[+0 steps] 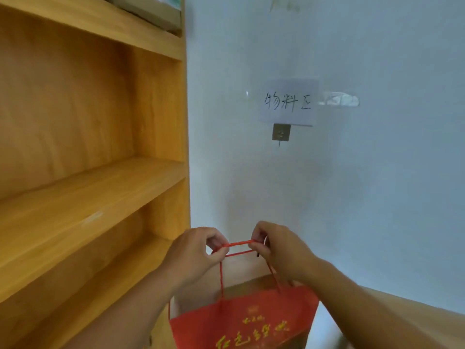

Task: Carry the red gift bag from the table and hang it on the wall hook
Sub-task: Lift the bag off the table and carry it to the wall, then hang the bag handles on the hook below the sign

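1. We have the red paper gift bag with gold lettering (241,323) hanging low in front of us, below the small square metal wall hook (281,132) and well apart from it.
2. It looks light and thin-walled; the paper would crease if squeezed, so we judge the twisted red cord handles (239,244) the right place to hold.
3. Our left hand (195,253) and right hand (279,248) each pinch the cords, fingers closed, stretching a short span taut between them.
4. That span should slip over the hook, though blur hides the hook's prong shape.
5. A handwritten paper label (288,102) sits above the hook; the wooden shelf unit (88,147) stands left.
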